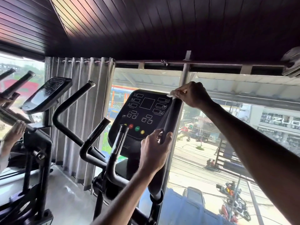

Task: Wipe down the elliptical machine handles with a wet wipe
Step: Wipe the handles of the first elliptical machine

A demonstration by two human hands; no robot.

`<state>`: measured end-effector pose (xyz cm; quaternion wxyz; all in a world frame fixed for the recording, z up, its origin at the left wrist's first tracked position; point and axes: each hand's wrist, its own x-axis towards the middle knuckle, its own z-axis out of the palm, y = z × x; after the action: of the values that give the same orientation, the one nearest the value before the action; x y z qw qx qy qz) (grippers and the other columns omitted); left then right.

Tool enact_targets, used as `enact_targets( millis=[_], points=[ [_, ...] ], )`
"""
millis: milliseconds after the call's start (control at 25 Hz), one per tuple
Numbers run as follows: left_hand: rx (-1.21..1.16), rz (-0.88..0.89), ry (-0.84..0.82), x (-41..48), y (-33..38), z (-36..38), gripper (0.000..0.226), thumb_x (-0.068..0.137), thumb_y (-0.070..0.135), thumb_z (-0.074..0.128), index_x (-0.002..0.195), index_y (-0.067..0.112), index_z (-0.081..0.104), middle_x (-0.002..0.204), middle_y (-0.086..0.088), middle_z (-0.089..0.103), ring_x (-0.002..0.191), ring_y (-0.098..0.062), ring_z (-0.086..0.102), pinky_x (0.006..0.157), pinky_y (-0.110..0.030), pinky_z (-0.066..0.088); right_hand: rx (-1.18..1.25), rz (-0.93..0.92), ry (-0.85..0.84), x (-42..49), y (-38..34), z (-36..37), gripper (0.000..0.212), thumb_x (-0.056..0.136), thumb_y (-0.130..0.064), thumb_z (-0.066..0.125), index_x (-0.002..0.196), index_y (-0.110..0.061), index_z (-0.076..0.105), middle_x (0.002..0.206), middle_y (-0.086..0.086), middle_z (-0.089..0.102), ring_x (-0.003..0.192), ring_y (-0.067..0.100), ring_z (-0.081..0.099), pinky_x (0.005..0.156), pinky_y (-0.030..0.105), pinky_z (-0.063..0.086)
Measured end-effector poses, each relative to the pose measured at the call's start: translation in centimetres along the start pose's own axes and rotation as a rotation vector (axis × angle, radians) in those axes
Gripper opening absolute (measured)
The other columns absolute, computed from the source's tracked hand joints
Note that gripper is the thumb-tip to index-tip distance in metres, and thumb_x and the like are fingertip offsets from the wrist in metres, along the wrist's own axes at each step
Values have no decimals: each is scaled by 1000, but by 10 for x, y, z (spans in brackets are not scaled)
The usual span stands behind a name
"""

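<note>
The elliptical's right handle (173, 116) is a thick black padded bar rising in front of the console (142, 114). My left hand (155, 150) grips this handle low down, fingers curled round it. My right hand (193, 95) sits on the handle's top end and holds a white wet wipe (172, 94) pressed against the tip. The left handle (73, 104) is a bent black bar to the left, untouched. Two short inner grips (120, 137) stand below the console.
A second elliptical (47, 95) stands at the left, where another person's hand (14, 132) rests on its bar. Grey curtains (81, 111) hang behind. A large window (227, 143) straight ahead looks onto a street far below.
</note>
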<state>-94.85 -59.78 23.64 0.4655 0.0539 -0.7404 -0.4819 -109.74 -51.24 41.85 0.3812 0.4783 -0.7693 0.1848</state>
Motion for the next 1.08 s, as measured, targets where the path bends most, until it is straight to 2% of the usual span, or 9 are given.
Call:
enact_targets(
  millis=[120, 240, 360, 480, 600, 680, 840, 920, 1080],
  points=[
    [-1, 1, 6, 0, -1, 0, 24, 99, 43, 61, 109, 26, 74, 71, 10, 75, 67, 1, 69, 76, -35, 60, 32, 24, 80, -8, 7, -1, 20, 95, -29, 69, 106, -14, 79, 101, 6, 78, 54, -11, 62, 58, 7, 44],
    [14, 1, 34, 1, -1, 0, 25, 98, 43, 62, 108, 24, 75, 70, 15, 72, 71, 1, 69, 76, -30, 57, 106, 161, 243, -32, 17, 10, 28, 98, -36, 63, 103, -14, 80, 95, 9, 78, 87, 21, 75, 74, 24, 46],
    [28, 7, 44, 1, -2, 1, 24, 98, 42, 62, 106, 25, 76, 69, 17, 70, 74, 1, 68, 74, -29, 55, 246, 236, 404, -58, 12, 36, 26, 97, -35, 66, 107, -15, 79, 103, 4, 78, 98, 14, 73, 90, 23, 50],
    [33, 21, 49, 2, -4, 2, 25, 98, 44, 62, 108, 25, 75, 72, 10, 74, 71, -6, 71, 75, -36, 58, 237, 67, 575, -77, -8, 55, 19, 94, -21, 72, 108, -10, 79, 108, 4, 75, 98, 9, 69, 85, 10, 50],
    [52, 11, 51, 1, -5, 4, 32, 95, 52, 59, 107, 27, 75, 74, 9, 76, 76, -13, 73, 78, -40, 58, 131, -131, 524, -85, -6, 56, 18, 94, -17, 70, 109, -11, 78, 104, 4, 73, 98, 19, 67, 86, 28, 55],
    [57, 14, 53, 2, -5, 4, 38, 91, 58, 55, 106, 28, 75, 76, 9, 77, 76, -13, 74, 78, -40, 59, 39, -239, 426, -81, 0, 48, 20, 94, -18, 69, 111, -13, 78, 110, 3, 72, 103, 21, 65, 89, 31, 54],
    [122, 47, 85, 0, -4, 6, 22, 98, 42, 63, 105, 27, 77, 82, 9, 78, 67, 5, 64, 69, -24, 51, 95, -318, 410, -78, -7, 37, 20, 92, -11, 67, 108, -14, 78, 112, 0, 72, 109, 6, 58, 98, 9, 42],
    [170, 84, 106, -2, -1, 5, 22, 99, 42, 62, 106, 26, 77, 81, 8, 78, 62, 7, 59, 61, -15, 42, 66, -436, 347, -79, -8, 38, 23, 93, -15, 62, 109, -13, 78, 110, 1, 72, 105, 12, 59, 95, 11, 44],
    [183, 97, 107, -4, -1, 8, 21, 101, 43, 58, 98, 30, 74, 66, 11, 73, 61, -3, 69, 60, -21, 50, 128, -129, 503, -76, 3, 44, 16, 91, -11, 72, 106, -9, 78, 107, 6, 72, 92, 22, 70, 81, 35, 59]
  ],
)
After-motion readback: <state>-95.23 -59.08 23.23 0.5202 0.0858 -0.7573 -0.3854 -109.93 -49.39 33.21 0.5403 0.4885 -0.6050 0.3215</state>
